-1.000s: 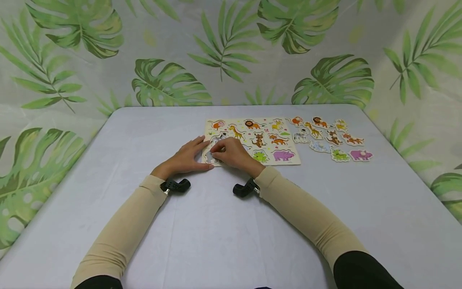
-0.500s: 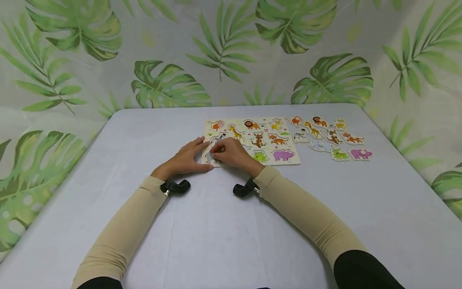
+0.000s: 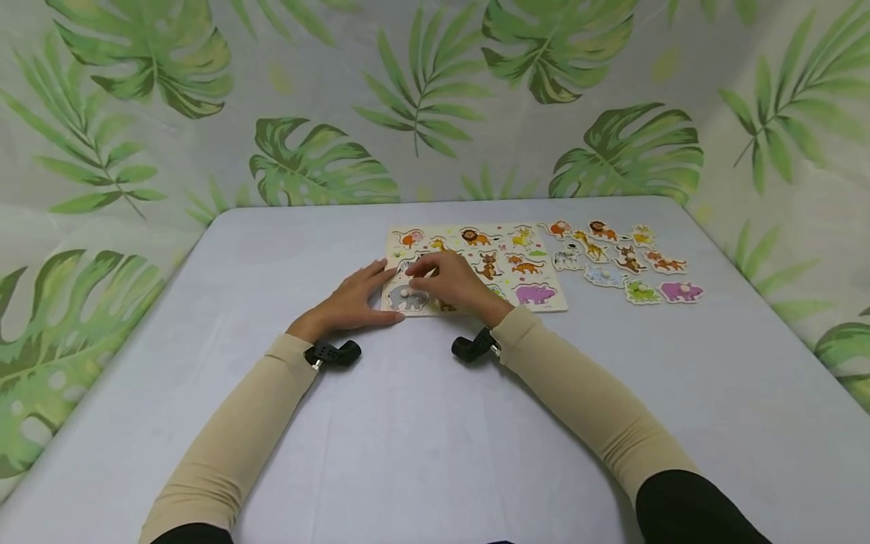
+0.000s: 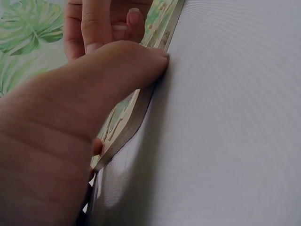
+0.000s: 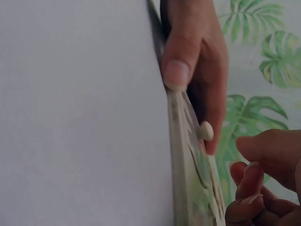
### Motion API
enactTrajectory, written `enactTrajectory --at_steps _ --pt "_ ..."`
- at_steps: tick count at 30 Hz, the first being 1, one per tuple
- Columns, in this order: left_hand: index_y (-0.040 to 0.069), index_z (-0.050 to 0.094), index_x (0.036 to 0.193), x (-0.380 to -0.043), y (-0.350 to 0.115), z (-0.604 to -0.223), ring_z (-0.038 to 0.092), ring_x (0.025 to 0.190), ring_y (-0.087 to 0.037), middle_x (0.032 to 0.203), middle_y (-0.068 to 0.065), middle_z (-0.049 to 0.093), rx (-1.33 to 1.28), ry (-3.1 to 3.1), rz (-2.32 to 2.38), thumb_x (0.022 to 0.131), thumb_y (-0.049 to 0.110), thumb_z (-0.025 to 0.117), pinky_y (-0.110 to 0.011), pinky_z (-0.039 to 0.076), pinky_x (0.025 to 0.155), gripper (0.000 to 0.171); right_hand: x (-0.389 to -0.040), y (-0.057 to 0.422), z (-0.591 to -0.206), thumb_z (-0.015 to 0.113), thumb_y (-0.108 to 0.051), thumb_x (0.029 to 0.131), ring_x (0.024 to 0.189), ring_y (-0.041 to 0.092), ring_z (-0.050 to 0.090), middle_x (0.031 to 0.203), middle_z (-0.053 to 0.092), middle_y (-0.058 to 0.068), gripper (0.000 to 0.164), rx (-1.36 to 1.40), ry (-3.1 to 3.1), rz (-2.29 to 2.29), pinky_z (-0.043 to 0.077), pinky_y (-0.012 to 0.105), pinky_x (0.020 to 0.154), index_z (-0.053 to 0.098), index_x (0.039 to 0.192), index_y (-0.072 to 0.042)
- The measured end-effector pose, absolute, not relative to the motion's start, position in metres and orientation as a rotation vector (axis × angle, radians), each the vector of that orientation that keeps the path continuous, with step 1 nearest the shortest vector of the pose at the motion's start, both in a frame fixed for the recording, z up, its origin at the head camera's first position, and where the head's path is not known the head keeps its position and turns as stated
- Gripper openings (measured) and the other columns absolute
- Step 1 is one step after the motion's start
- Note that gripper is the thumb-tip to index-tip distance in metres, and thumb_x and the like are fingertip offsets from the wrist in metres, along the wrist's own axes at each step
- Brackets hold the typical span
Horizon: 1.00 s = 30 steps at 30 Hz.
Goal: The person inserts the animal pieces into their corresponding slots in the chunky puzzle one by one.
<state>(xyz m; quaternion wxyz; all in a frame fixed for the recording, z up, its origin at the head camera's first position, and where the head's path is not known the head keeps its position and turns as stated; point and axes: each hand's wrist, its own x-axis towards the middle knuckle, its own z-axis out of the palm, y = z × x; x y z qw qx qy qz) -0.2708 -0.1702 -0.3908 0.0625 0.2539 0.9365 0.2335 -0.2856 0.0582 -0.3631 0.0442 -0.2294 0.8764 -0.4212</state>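
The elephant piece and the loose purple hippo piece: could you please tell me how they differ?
The elephant piece is grey; the hippo piece is purple. The elephant piece lies on the board, at its near left corner, while the hippo piece lies on the table, right of the board. The right hand is close to the elephant piece but far from the hippo piece. Both are animal shapes with a small knob.

I can see the left hand [image 5: 197,54] resting its thumb on one end of the board [image 5: 182,155]; near it, a pale knob [image 5: 206,131] stands up from the board's face. Off that face, apart from it, hovers the right hand [image 5: 284,188], fingers bent. A white surface [image 5: 84,113] lies along the board's edge, leafy backdrop [image 5: 254,108] beyond.
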Motion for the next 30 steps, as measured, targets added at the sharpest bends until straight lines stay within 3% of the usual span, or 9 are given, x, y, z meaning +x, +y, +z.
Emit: enactTrajectory --at_steps 14,26,30 --pt "0.020 0.026 0.154 -0.269 -0.170 -0.394 0.006 0.147 -0.032 0.162 -0.003 0.009 0.719 2.808 0.728 0.081 0.061 0.065 -0.058 0.012 0.114 0.093 -0.302 0.083 -0.355 0.070 -0.019 0.090 0.094 0.019 0.061 0.105 0.069 0.003 0.022 -0.654 2.745 -1.322 0.050 0.033 0.083 0.073 0.109 -0.010" --pt "0.020 0.025 0.155 -0.270 -0.168 -0.392 0.006 0.147 -0.031 0.162 -0.004 0.008 0.731 2.807 0.713 0.081 0.061 0.065 -0.055 0.012 0.115 0.093 -0.310 0.104 -0.348 0.067 -0.019 0.092 0.089 0.022 0.062 0.107 0.067 0.004 0.025 -0.663 2.758 -1.306 0.051 0.036 0.078 0.070 0.114 -0.009" --pt "0.019 0.025 0.154 -0.270 -0.170 -0.390 0.005 0.147 -0.029 0.162 -0.003 0.009 0.727 2.811 0.716 0.081 0.060 0.065 -0.054 0.012 0.115 0.093 -0.312 0.112 -0.348 0.067 -0.021 0.092 0.085 0.027 0.062 0.108 0.066 0.005 0.026 -0.631 2.731 -1.336 0.050 0.034 0.067 0.069 0.116 -0.009"
